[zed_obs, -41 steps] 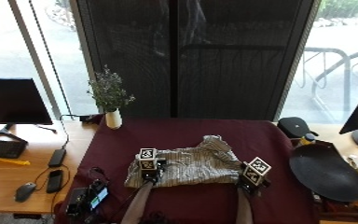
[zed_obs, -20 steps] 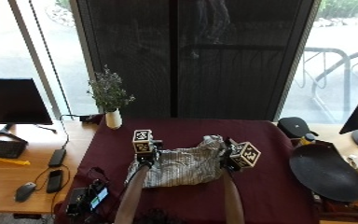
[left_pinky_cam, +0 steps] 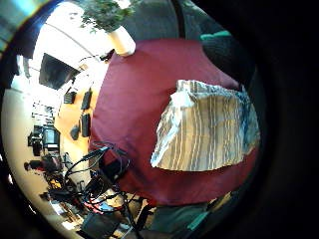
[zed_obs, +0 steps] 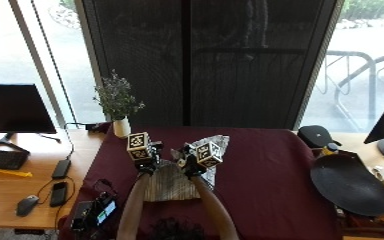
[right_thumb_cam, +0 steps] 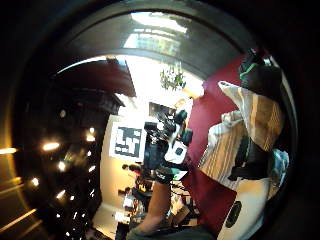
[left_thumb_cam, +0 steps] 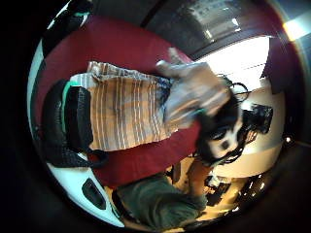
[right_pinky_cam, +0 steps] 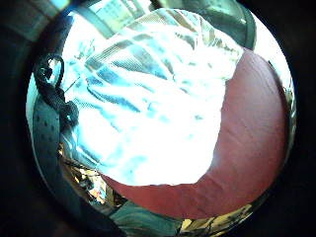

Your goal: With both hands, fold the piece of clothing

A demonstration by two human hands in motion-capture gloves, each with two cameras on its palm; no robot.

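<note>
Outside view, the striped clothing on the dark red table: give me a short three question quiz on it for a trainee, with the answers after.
1. True or false: the striped clothing lies on the dark red tablecloth.
2. Which hand lifts part of the clothing? A) left hand B) right hand C) neither
3. Fill in: the white vase with the plant stands at the table's far ____ corner, by the person's own sides.

Key:
1. True.
2. B; the right little finger side palm view is filled with cloth raised off the table.
3. Left.
</note>
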